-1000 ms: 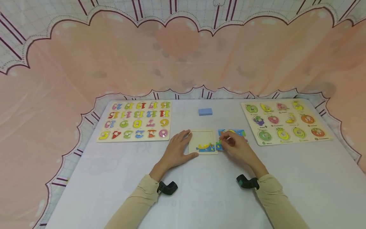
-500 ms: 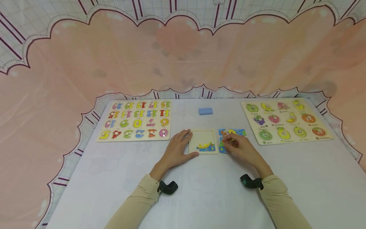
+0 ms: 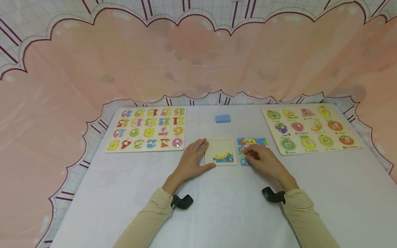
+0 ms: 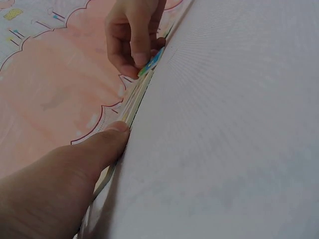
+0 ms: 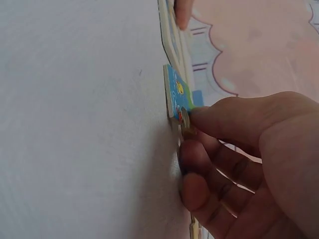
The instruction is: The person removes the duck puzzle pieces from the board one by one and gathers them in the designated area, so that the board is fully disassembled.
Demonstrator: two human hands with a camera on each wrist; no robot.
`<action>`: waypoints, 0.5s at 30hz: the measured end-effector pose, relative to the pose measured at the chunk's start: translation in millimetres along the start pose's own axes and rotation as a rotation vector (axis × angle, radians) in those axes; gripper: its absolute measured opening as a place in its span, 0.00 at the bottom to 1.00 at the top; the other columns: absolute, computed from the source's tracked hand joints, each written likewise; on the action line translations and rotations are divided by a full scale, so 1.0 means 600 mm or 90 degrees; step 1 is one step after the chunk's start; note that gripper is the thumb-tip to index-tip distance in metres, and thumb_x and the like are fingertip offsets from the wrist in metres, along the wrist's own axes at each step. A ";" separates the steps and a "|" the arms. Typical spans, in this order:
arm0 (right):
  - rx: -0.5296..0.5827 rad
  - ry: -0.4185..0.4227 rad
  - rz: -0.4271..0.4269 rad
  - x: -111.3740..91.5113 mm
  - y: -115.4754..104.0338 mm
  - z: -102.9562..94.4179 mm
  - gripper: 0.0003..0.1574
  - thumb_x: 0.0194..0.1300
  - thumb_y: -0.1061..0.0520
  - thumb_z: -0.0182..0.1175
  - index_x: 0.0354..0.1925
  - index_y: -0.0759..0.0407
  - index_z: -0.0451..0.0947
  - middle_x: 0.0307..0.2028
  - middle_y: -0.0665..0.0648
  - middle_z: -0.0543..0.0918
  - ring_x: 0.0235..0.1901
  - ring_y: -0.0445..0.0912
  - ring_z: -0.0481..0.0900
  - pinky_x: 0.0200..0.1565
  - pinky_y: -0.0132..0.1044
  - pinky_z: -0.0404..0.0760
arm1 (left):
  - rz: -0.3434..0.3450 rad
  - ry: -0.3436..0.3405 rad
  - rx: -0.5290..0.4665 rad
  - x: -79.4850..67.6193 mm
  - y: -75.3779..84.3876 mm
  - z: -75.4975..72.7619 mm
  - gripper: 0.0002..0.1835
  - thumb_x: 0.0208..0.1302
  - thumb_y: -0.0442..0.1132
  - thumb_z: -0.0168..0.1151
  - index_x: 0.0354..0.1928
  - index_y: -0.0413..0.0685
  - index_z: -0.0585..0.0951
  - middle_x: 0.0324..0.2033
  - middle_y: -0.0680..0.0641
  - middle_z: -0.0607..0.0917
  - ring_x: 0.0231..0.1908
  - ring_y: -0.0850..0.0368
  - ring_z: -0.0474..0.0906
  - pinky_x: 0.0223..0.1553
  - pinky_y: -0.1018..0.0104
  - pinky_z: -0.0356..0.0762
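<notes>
In the head view a small square wooden puzzle tray (image 3: 220, 146) lies mid-table, with a yellow-and-blue picture piece (image 3: 224, 157) in its near right corner. My left hand (image 3: 193, 156) rests along the tray's left side, fingers spread; in the left wrist view the thumb (image 4: 117, 128) lies on its rim. Just right of the tray, my right hand (image 3: 262, 160) pinches a blue-green jigsaw piece (image 5: 178, 94) between thumb and fingers, near the tray's edge. Other colourful jigsaw pieces (image 3: 260, 141) lie beneath and beyond that hand, partly hidden by it.
A number puzzle board (image 3: 142, 148) lies at the left, and a fruit puzzle board (image 3: 299, 137) at the right. Behind the tray sits a blue block (image 3: 223, 119). The white table (image 3: 217, 213) ends at a patterned cloth (image 3: 198, 69) at the back.
My right hand has drawn slightly right with the jigsaw piece, away from the tray's right edge. My left hand stays on the tray. The head view has shifted slightly.
</notes>
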State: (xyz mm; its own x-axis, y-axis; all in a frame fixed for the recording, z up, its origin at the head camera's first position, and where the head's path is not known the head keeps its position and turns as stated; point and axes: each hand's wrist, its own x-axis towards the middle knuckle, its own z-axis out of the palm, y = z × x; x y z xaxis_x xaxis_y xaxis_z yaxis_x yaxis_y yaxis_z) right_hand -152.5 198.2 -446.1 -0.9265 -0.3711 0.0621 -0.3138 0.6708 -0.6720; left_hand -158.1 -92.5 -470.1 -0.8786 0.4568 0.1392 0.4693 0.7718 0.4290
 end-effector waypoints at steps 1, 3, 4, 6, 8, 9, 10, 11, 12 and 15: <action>-0.007 0.001 -0.003 0.000 -0.001 0.000 0.10 0.64 0.61 0.59 0.44 0.57 0.78 0.36 0.51 0.81 0.34 0.41 0.73 0.36 0.29 0.75 | -0.001 -0.001 0.000 0.000 0.000 0.000 0.45 0.55 0.63 0.62 0.69 0.46 0.63 0.71 0.48 0.61 0.72 0.50 0.53 0.72 0.50 0.51; -0.017 0.003 -0.010 0.001 -0.003 0.001 0.09 0.63 0.61 0.60 0.44 0.58 0.78 0.35 0.51 0.81 0.34 0.41 0.73 0.35 0.29 0.74 | -0.001 0.001 0.000 -0.001 0.000 0.000 0.45 0.55 0.63 0.62 0.69 0.45 0.63 0.71 0.48 0.61 0.72 0.50 0.53 0.72 0.50 0.51; -0.021 0.003 -0.013 0.001 -0.003 0.002 0.09 0.63 0.61 0.60 0.43 0.58 0.78 0.35 0.51 0.80 0.33 0.41 0.72 0.35 0.29 0.74 | 0.000 0.003 -0.002 -0.001 0.000 0.000 0.45 0.55 0.62 0.63 0.69 0.45 0.64 0.71 0.47 0.61 0.71 0.50 0.53 0.72 0.49 0.51; -0.023 0.005 -0.015 0.000 -0.005 0.003 0.08 0.64 0.61 0.59 0.43 0.58 0.78 0.36 0.51 0.81 0.33 0.41 0.73 0.35 0.29 0.74 | 0.000 0.002 -0.003 -0.002 0.000 0.000 0.45 0.55 0.62 0.62 0.69 0.45 0.64 0.71 0.47 0.61 0.71 0.50 0.53 0.71 0.49 0.51; -0.026 0.008 -0.016 0.000 -0.008 0.003 0.08 0.64 0.61 0.59 0.43 0.58 0.78 0.36 0.51 0.81 0.33 0.41 0.73 0.35 0.29 0.74 | 0.002 0.003 -0.004 -0.002 0.000 0.000 0.45 0.55 0.62 0.62 0.69 0.45 0.64 0.71 0.47 0.61 0.71 0.50 0.54 0.71 0.49 0.52; -0.026 0.010 -0.016 0.000 -0.010 0.003 0.08 0.64 0.60 0.59 0.43 0.58 0.78 0.36 0.51 0.81 0.33 0.41 0.73 0.35 0.30 0.74 | 0.003 0.005 -0.006 -0.002 0.000 -0.001 0.45 0.55 0.62 0.63 0.69 0.44 0.64 0.70 0.47 0.61 0.71 0.49 0.54 0.71 0.49 0.52; -0.024 0.011 -0.017 0.001 -0.013 0.003 0.08 0.65 0.60 0.59 0.43 0.58 0.78 0.36 0.51 0.81 0.34 0.42 0.73 0.35 0.30 0.74 | 0.004 0.005 -0.006 -0.002 0.000 -0.001 0.45 0.55 0.62 0.63 0.69 0.44 0.64 0.70 0.47 0.61 0.71 0.49 0.54 0.71 0.49 0.52; -0.022 0.011 -0.018 0.002 -0.016 0.003 0.08 0.65 0.60 0.58 0.43 0.58 0.78 0.36 0.51 0.80 0.34 0.42 0.73 0.35 0.30 0.75 | 0.004 0.004 -0.006 -0.002 0.000 -0.002 0.45 0.55 0.62 0.62 0.69 0.44 0.64 0.71 0.47 0.61 0.71 0.49 0.54 0.71 0.49 0.52; -0.019 0.010 -0.021 0.004 -0.019 0.005 0.08 0.65 0.60 0.58 0.43 0.58 0.78 0.36 0.51 0.80 0.34 0.42 0.73 0.36 0.31 0.75 | 0.003 0.002 -0.005 -0.001 0.000 -0.002 0.45 0.55 0.62 0.62 0.69 0.45 0.63 0.71 0.47 0.61 0.71 0.50 0.53 0.71 0.49 0.51; -0.010 -0.004 -0.031 0.012 -0.029 0.012 0.08 0.65 0.59 0.58 0.44 0.57 0.78 0.36 0.51 0.80 0.35 0.42 0.74 0.37 0.32 0.76 | 0.002 0.001 -0.007 -0.001 0.000 -0.003 0.45 0.55 0.62 0.62 0.69 0.45 0.63 0.71 0.47 0.61 0.72 0.50 0.53 0.72 0.50 0.51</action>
State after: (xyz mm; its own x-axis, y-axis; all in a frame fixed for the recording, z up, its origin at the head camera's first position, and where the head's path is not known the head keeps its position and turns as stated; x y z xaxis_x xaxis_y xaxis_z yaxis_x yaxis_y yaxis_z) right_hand -152.2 179.2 -439.1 -0.9087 -0.4076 0.0906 -0.3623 0.6618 -0.6563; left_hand -158.0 -93.3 -468.7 -0.8774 0.4583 0.1415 0.4707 0.7658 0.4382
